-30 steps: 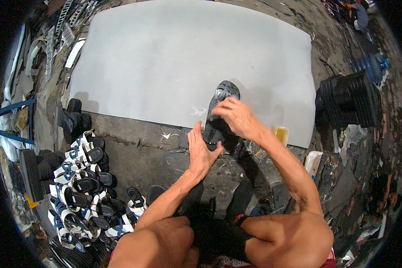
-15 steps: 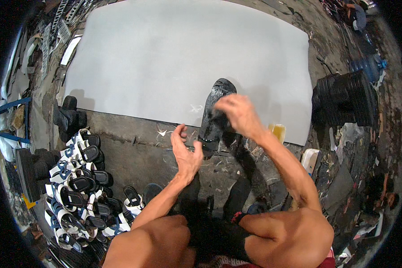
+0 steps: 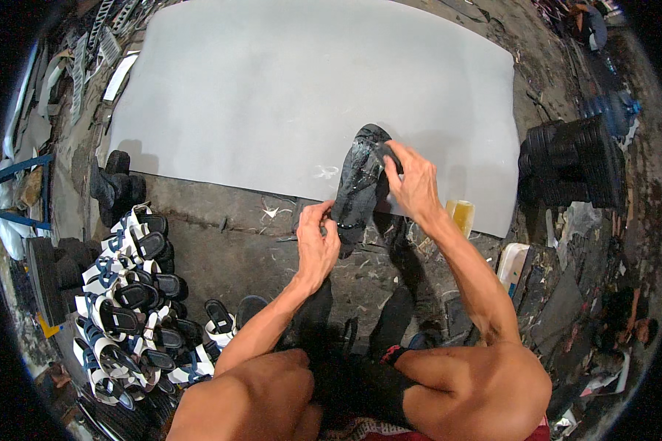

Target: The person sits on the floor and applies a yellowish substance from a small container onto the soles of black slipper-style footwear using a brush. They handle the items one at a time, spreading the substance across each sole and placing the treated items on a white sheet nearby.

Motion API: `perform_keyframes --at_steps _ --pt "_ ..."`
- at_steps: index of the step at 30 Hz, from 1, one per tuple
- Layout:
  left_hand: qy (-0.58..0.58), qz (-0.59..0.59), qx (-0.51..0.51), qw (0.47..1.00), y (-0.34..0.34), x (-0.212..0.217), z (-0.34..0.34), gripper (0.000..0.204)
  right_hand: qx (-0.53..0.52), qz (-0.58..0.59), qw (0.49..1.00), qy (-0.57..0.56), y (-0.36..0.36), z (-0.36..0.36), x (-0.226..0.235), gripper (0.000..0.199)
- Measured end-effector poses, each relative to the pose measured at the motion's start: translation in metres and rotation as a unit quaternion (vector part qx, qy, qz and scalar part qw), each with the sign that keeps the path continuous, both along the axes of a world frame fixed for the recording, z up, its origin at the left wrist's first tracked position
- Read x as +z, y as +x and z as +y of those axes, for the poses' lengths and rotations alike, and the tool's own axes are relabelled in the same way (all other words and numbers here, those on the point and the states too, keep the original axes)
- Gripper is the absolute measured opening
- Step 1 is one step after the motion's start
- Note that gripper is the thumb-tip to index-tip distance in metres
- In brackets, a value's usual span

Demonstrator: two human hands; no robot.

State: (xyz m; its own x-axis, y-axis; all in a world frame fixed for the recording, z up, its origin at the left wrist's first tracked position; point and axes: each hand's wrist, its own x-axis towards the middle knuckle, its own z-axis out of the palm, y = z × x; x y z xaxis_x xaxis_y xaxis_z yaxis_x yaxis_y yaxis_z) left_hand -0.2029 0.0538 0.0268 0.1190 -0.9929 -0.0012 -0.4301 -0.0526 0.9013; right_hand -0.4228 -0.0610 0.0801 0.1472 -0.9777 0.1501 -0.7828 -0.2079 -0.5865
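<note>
Head view has the black sole (image 3: pixel 355 187) at centre frame, slanting over the front edge of the grey sheet (image 3: pixel 294 88), its lower end past that edge. My left hand (image 3: pixel 316 246) is half curled at the sole's lower left side; my right hand (image 3: pixel 415 180) bends thumb and fingers at its upper right edge, though I can't tell whether either truly pinches it. Shiny streaks on the upper face look slick to me, so a fingertip could skid and smear them; with its lower end overhanging, the sole might tip if I press there. The cup of yellowish stuff (image 3: pixel 460 216) stands just beside my right wrist, and a careless swing outward could knock it. My roomiest path runs over the sheet toward the upper left; sandals (image 3: pixel 140 309) crowd the lower left.
</note>
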Motion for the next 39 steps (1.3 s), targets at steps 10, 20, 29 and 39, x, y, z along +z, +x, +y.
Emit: perform_keyframes --at_steps 10,20,29,39 --pt "0.012 0.026 0.033 0.999 0.004 -0.005 0.003 0.034 0.253 0.041 0.964 -0.065 0.005 -0.002 -0.005 0.034" --pt "0.055 0.050 0.091 0.993 0.016 0.006 -0.009 0.036 0.044 -0.029 0.997 -0.063 0.006 0.036 -0.014 0.033" --pt "0.051 0.075 0.121 0.989 0.035 -0.013 -0.011 0.035 0.146 0.048 0.987 -0.036 0.027 0.064 -0.016 0.044" --pt "0.149 0.164 0.101 0.970 0.029 0.015 -0.024 0.035 -0.054 -0.243 0.948 0.200 0.012 0.121 0.050 0.031"
